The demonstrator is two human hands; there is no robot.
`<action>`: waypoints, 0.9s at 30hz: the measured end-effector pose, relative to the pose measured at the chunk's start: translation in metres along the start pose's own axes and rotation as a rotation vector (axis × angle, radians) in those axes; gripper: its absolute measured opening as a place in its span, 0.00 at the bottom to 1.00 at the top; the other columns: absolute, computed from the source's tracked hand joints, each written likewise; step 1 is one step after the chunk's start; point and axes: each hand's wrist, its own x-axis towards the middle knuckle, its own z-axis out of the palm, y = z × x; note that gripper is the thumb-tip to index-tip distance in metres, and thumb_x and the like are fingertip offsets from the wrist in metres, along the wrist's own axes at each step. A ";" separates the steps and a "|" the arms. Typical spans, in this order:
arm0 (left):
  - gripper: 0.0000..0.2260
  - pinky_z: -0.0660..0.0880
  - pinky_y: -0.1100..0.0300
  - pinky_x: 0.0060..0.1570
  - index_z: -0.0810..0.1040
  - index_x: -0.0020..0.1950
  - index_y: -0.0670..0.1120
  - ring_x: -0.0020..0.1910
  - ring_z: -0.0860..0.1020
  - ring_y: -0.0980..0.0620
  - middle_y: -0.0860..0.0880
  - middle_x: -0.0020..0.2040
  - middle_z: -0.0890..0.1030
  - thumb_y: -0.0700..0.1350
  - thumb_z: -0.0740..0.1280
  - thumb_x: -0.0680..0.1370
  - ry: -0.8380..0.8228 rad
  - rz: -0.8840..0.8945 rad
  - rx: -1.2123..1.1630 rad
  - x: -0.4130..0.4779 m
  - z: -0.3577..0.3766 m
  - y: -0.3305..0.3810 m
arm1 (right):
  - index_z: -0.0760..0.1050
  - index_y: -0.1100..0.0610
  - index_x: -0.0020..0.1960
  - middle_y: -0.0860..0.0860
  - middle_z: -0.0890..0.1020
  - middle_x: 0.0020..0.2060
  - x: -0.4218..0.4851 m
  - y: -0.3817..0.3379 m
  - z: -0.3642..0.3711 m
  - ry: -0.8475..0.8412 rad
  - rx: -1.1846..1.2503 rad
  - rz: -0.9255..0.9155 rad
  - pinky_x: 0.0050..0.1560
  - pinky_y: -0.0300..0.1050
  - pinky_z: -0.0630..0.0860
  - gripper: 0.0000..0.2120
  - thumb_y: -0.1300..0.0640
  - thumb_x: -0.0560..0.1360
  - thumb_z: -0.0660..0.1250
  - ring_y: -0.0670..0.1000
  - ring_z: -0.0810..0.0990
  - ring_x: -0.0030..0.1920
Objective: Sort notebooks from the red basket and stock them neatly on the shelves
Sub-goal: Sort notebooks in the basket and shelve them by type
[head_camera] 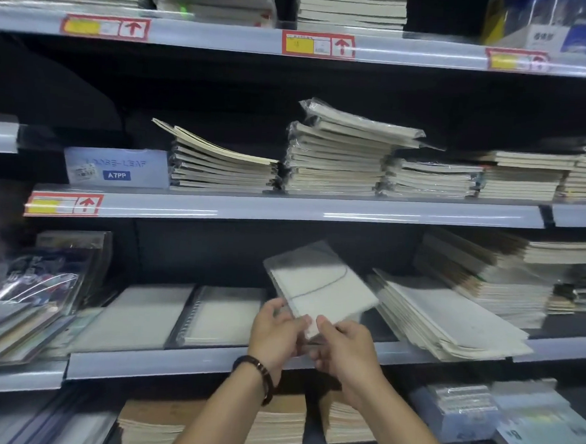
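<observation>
Head camera looks at a tall dark shelving unit (285,209) with pale grey front rails that fills the whole scene. Stacks of notebooks lie on every level. On the middle level a high stack in clear wrap (336,166) stands in the centre, its top two notebooks lying askew. Just left of it is a lower stack (219,172) whose top covers curl upward. Lower stacks (524,181) run on to the right.

On the level below, a leaning pile of pale notebooks (443,320) slants down toward the front rail at the right. A spiral-bound notebook (224,315) and a plain grey one (141,315) lie flat side by side at the left.

The wrapped notebook (318,285) being stocked is held tilted in the air above this lower level, between the spiral-bound one and the leaning pile. It is blurred. The left hand (276,334) grips its near left corner with curled fingers. The right hand (345,348) pinches its near edge just beside the left. A dark beaded bracelet (262,371) circles the left wrist.

A pale box (116,166) marked A7PP sits at the left of the middle level. Red-and-yellow price tags (318,45) with arrows are fixed to the rails.
</observation>
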 end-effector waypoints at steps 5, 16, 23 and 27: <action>0.05 0.81 0.60 0.35 0.83 0.51 0.49 0.36 0.86 0.54 0.51 0.43 0.88 0.42 0.75 0.77 0.124 0.137 0.569 0.028 -0.011 0.021 | 0.80 0.67 0.58 0.54 0.79 0.31 0.015 0.003 -0.014 -0.132 -0.215 0.198 0.26 0.42 0.62 0.19 0.51 0.87 0.60 0.52 0.76 0.24; 0.04 0.71 0.74 0.33 0.78 0.46 0.59 0.36 0.80 0.63 0.63 0.38 0.83 0.53 0.68 0.81 0.237 0.509 0.771 -0.010 -0.059 -0.031 | 0.80 0.63 0.54 0.53 0.80 0.30 0.015 0.065 -0.017 -0.265 -0.364 0.272 0.23 0.38 0.62 0.14 0.52 0.86 0.62 0.53 0.78 0.24; 0.04 0.67 0.64 0.30 0.74 0.47 0.62 0.27 0.73 0.59 0.59 0.31 0.77 0.59 0.63 0.79 -0.034 0.265 1.004 -0.087 -0.146 -0.162 | 0.82 0.60 0.49 0.54 0.83 0.31 0.002 0.171 0.005 -0.370 -0.477 0.361 0.23 0.37 0.64 0.09 0.55 0.81 0.67 0.53 0.80 0.25; 0.06 0.75 0.56 0.39 0.74 0.45 0.59 0.38 0.83 0.53 0.56 0.35 0.81 0.50 0.65 0.81 -0.092 -0.021 1.156 -0.117 -0.209 -0.246 | 0.79 0.56 0.45 0.52 0.84 0.30 -0.021 0.279 0.022 -0.445 -0.603 0.426 0.21 0.39 0.67 0.09 0.55 0.82 0.66 0.51 0.80 0.24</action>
